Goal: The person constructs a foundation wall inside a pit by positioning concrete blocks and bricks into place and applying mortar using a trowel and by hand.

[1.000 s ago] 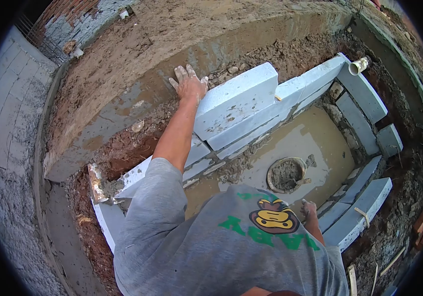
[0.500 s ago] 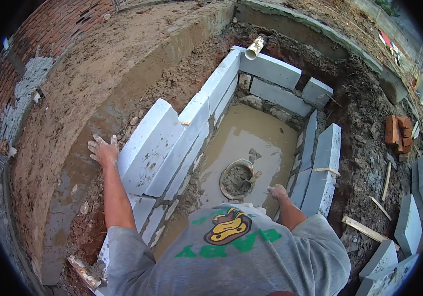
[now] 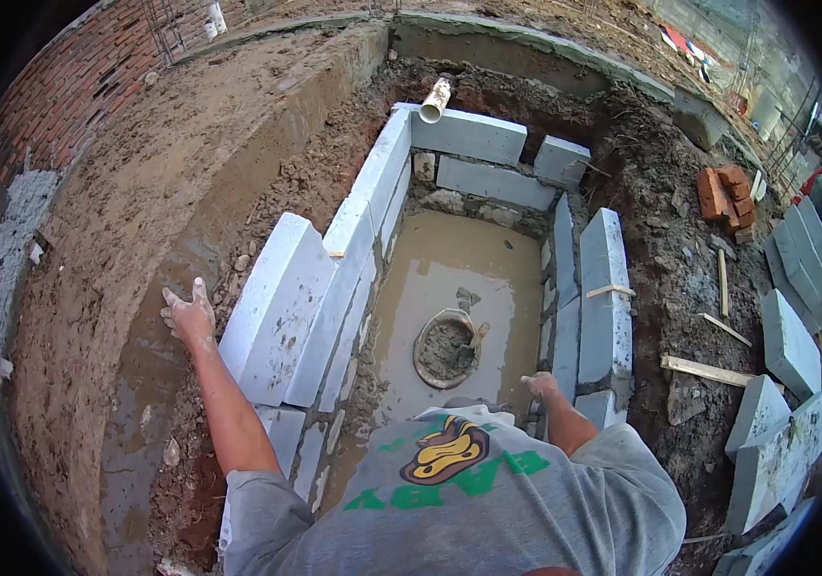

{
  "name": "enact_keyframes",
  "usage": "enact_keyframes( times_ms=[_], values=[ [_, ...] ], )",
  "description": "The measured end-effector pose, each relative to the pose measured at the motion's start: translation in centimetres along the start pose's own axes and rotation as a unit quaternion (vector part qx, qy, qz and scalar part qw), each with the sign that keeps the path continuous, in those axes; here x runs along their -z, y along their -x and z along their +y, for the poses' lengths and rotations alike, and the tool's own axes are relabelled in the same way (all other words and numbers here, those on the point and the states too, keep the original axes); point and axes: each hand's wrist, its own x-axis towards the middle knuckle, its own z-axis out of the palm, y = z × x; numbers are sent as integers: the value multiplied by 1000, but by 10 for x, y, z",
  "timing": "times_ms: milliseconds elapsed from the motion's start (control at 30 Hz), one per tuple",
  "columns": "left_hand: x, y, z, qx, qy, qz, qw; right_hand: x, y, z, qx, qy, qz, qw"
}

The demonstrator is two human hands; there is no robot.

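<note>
My left hand has its muddy fingers spread against the edge of the earthen ledge, left of a large upright white block. Nothing is in it. Lower right of the middle, my right hand hangs near the inner face of the right block wall; its fingers look bent, and whether they hold anything is too small to tell. Between the walls, a round bucket of grey mortar with a wooden-looking handle at its rim stands in muddy water.
A white pipe pokes over the far block wall. Red bricks, wooden strips and loose white blocks lie on the soil at right. A brick wall stands at upper left.
The view has swung round to the right, bringing the loose blocks and bricks into sight. My left hand has moved back along the ledge, away from the top of the upright block.
</note>
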Motion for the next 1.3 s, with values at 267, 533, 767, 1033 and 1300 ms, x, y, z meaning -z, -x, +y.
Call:
enact_keyframes(
  times_ms=[267,533,767,1033,1300],
  values=[
    [-16,-7,-22,-25,35,-2,999,-30,71,6,-13,30,0,999],
    [-23,-6,-20,-20,70,-4,997,-61,71,56,20,78,41,996],
    [-13,-10,-19,-10,119,-2,993,-49,86,16,-24,23,17,999],
    [-2,2,-17,-21,96,-10,995,-48,63,-15,39,-12,27,999],
    [-6,8,-16,-5,86,-6,996,-56,44,17,-1,6,14,1000]
  ],
)
